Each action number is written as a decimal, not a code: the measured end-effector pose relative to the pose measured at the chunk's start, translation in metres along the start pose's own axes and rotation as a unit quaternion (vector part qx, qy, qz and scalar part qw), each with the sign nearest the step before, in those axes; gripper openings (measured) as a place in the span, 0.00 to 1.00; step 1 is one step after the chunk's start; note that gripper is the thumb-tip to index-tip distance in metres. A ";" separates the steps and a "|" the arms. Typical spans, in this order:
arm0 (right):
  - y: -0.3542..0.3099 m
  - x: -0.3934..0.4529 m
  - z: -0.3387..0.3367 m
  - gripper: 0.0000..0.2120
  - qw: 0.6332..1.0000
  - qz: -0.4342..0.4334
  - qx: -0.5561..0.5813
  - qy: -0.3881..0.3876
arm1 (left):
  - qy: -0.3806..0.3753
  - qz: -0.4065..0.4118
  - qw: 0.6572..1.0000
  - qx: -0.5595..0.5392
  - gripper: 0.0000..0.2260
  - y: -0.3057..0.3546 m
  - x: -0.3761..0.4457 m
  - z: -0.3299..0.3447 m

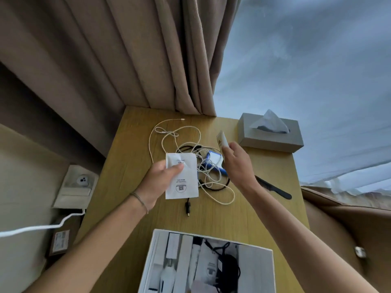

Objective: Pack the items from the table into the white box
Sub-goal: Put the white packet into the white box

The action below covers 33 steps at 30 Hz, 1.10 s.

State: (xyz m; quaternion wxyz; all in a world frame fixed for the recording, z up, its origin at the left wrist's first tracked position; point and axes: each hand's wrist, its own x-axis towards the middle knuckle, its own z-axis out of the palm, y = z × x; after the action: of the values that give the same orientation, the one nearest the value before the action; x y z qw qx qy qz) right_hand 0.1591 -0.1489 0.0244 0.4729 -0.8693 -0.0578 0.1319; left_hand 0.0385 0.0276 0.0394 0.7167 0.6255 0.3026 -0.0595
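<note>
Left hand (pixel 161 176) pinches sachet (pixel 182 176), right hand (pixel 234 160) pinches tube (pixel 222 139); lay both flat in box (pixel 270 269), avoiding cables (pixel 211 180).

A grey rectangular tissue box (pixel 271 134) sits at the right of the frame, a white tissue poking up — behind it, beige pleated curtains (pixel 127 49) fill the upper left. A white wall socket plate (pixel 77 185) sits at the left edge, with a brown leather seat (pixel 349 218) lower right.

L hand (pixel 163 176) pinching — raised, R hand (pixel 236 163) gripping, arms extended
</note>
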 end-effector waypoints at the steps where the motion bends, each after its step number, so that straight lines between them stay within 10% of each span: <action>1: -0.004 -0.013 -0.004 0.12 1.000 0.003 0.020 -0.003 | -0.003 0.002 1.000 0.007 0.05 0.000 -0.007 0.004; 14: -0.004 -0.156 -0.030 0.16 0.990 0.040 0.115 -0.076 | -0.005 0.030 0.999 0.035 0.04 -0.026 -0.099 0.019; 33: 0.093 -0.231 0.042 0.04 0.950 0.152 -0.173 -0.211 | 0.048 -0.007 0.991 0.125 0.09 -0.090 -0.167 -0.028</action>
State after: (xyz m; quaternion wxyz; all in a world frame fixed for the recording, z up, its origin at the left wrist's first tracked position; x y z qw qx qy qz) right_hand -0.0760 -0.2176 -0.0349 0.2669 -0.8885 -0.0457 0.3704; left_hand -0.1481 -0.0139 0.0461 0.6170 0.7101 0.3315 -0.0719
